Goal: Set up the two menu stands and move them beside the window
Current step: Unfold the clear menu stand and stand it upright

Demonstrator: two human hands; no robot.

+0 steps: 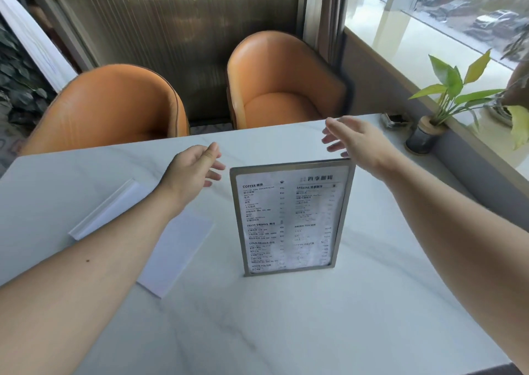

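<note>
Daylight is pouring through the big window (446, 10) on the right, washing over a white marble-patterned tabletop (286, 317) with two rounded orange leather armchairs (274, 85) tucked in at its far edge. Standing upright near the middle of the tabletop is a silver-framed menu stand holding a printed drinks list (290, 220), its face turned toward the person and leaning back a little. The left hand (194, 171) is hovering just to the left of the frame's top corner, fingers loosely spread and slightly curled, gripping nothing. The right hand (352, 142) is hanging above and just behind the top right corner, fingers fanned open, palm facing left; whether a fingertip is brushing the frame's edge cannot be told. Both forearms are reaching in from the bottom corners, bracketing the stand.

Over on the left, the second menu stand, a clear acrylic one with a white sheet (143, 231), is lying flat on the tabletop, its folded base pointing toward the far left, and the left forearm is crossing above it. Along the window side, a small dark glass ashtray (396, 119) is sitting at the tabletop's far right corner, and just beside it a green leafy plant in a small dark jar (423, 139) is resting against the grey sill.
</note>
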